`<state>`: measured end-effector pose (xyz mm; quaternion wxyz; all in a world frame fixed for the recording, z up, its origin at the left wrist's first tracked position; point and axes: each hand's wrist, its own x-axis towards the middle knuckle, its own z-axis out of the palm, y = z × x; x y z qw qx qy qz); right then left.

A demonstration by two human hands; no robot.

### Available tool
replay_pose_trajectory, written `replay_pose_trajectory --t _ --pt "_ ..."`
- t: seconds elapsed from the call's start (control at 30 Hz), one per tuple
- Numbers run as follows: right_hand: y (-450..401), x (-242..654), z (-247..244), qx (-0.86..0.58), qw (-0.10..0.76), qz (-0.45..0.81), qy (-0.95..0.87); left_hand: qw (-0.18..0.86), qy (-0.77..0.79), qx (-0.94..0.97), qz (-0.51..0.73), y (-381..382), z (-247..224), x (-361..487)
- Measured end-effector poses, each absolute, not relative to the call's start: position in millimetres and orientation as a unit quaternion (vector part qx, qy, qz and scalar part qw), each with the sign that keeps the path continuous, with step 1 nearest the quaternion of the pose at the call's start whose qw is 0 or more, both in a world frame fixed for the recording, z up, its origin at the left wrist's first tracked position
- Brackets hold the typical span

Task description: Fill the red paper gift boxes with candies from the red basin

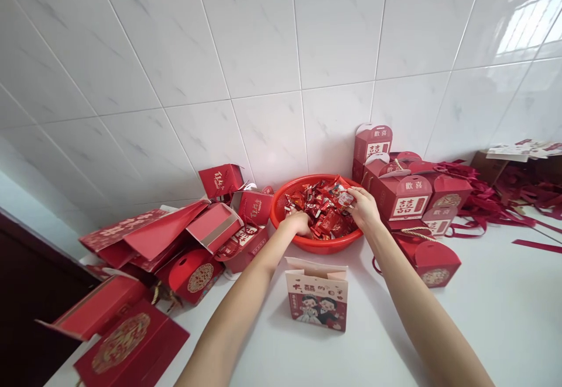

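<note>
A red plastic basket (322, 247) stands against the tiled wall, filled with small wrapped candies (318, 202), mostly red. My left hand (299, 223) reaches over its near left rim with bent fingers down among the candies; what they grip is hidden. At the right rim, my right hand (363, 204) pinches a red and white candy packet (343, 194) between thumb and fingers. In front of the basket, between my forearms, an upright paper gift box (317, 296) with a cartoon bridal couple has its top open.
Red gift boxes (149, 240) lie heaped on the left of the white table (302, 358). More red boxes (406, 197) are stacked on the right, one box (432, 261) nearer my right forearm. Dark red ribbons (478, 199) trail beside a cardboard box (492, 170).
</note>
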<state>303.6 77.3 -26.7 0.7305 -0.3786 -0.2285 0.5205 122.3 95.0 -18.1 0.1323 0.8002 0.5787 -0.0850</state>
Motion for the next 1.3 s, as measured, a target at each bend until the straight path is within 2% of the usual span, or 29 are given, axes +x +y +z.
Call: replay_pose_trajectory --t 0.8,1.0,1.17,1.3 --pt "77.2 302.6 -28.9 -0.352 0.73 0.527 -0.257 0.197 0.504 0.838 -0.074 103.8 -23.0 118.8" --pt "76.9 302.3 -29.0 -0.352 0.729 0.527 -0.258 0.209 0.52 0.828 0.026 104.8 -25.7 119.5" --pt "75.3 301.7 -27.5 -0.356 0.731 0.523 -0.255 0.181 0.532 0.811 0.163 101.6 -20.0 122.1" --pt "75.0 301.7 -27.9 -0.363 0.736 0.513 -0.254 0.166 0.54 0.793 0.226 101.5 -16.2 122.1"
